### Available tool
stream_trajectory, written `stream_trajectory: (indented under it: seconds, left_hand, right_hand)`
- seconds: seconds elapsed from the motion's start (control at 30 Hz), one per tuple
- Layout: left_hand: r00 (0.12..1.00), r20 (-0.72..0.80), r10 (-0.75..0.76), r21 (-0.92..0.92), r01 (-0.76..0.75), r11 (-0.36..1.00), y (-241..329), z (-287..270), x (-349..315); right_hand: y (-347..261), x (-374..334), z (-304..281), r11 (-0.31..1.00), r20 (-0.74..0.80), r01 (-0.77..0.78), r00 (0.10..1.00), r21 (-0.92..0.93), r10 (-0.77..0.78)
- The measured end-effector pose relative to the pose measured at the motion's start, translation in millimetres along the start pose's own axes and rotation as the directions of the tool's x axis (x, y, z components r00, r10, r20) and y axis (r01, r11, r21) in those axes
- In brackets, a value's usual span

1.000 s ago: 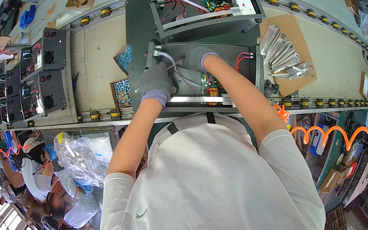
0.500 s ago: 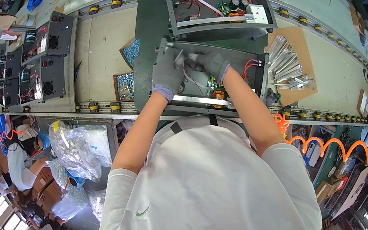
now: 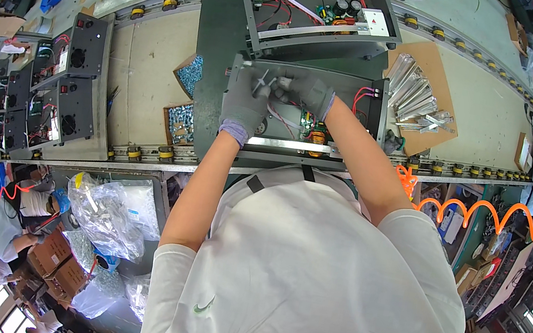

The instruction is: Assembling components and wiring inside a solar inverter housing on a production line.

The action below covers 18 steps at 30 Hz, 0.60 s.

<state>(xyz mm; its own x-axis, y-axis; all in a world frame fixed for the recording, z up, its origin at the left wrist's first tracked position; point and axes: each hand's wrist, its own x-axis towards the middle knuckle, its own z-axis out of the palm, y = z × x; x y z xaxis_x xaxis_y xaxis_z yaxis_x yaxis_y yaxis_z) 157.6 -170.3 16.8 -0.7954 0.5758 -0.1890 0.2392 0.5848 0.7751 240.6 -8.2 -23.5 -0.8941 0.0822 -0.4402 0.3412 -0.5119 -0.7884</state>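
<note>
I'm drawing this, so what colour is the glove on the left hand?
The glove is grey with a purplish cuff, best in the head view.

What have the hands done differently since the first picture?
The gloved left hand moved away from the body, close beside the right hand, over the near black chassis. Whether either took hold of the pale cable is unclear. The far chassis, metal strips and small blue parts stayed put.

Grey gloves (image 3: 242, 106), seemingly purple-cuffed, cover the hands (image 3: 313, 95); the shirt (image 3: 332, 278) is white.
</note>
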Motion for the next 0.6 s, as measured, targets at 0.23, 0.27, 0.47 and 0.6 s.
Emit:
stream_trajectory:
  seconds: [0.23, 0.27, 0.47, 0.6]
  left_hand:
    - [1.000, 0.003, 0.010, 0.006, -0.010, 1.000, -3.2, 0.5, -0.8]
    - [1.000, -0.003, 0.024, 0.018, -0.024, 1.000, -5.1, 1.6, -0.7]
    - [0.998, -0.037, 0.046, -0.006, -0.046, 0.999, -4.9, 6.3, -1.1]
    - [0.999, -0.014, 0.032, -0.006, -0.032, 0.999, -7.7, 4.8, -1.1]
  right_hand:
    - [1.6, 1.7, -2.1, 0.993, -0.020, -0.005, 1.000, -0.114, 0.003]
    - [1.0, 0.0, -1.3, 0.993, -0.010, -0.003, 1.000, -0.116, 0.002]
    - [8.9, 2.4, -9.1, 0.997, 0.012, 0.005, 1.000, -0.073, -0.004]
    - [1.7, 1.6, -1.6, 0.989, -0.031, -0.028, 0.999, -0.148, 0.024]
